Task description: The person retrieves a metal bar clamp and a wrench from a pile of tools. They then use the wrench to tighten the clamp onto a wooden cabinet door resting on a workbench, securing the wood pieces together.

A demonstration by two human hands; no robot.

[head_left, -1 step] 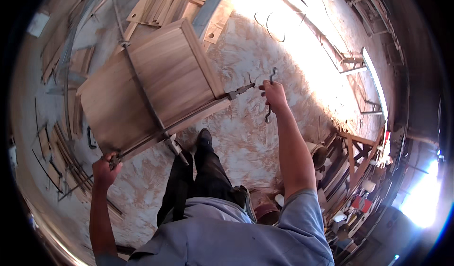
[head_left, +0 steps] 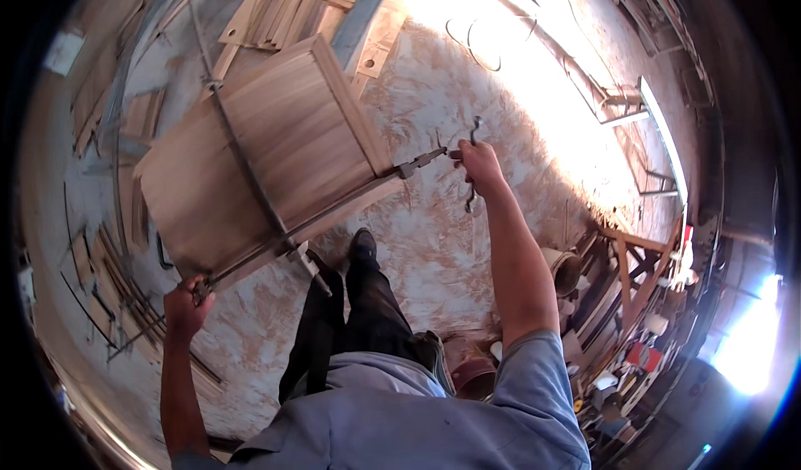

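Observation:
A wooden panel [head_left: 275,128] with a raised frame strip lies tilted in front of my legs. Along its near edge runs a bar clamp [head_left: 408,169], its screw end sticking out past the right corner. My left hand [head_left: 185,307] is closed around the clamp's other end at the lower left corner. A second bar clamp [head_left: 239,150] crosses over the panel, its screw end near my knee. In my right hand [head_left: 481,167] is a dark metal double-ended wrench [head_left: 470,199], held roughly upright. The fingers are close beside the first clamp's screw tip; whether they touch it I cannot tell.
Cut boards [head_left: 275,11] are stacked beyond the panel, beside a grey metal beam [head_left: 365,19]. Long strips and rods [head_left: 125,278] lie at left. Wire loops [head_left: 484,46] lie on the sunlit floor. At right a wooden rack [head_left: 634,278] and a bucket [head_left: 563,270] stand among clutter.
My right hand and the wrench have shifted slightly left, toward the clamp's screw tip. My left hand keeps its hold on the clamp.

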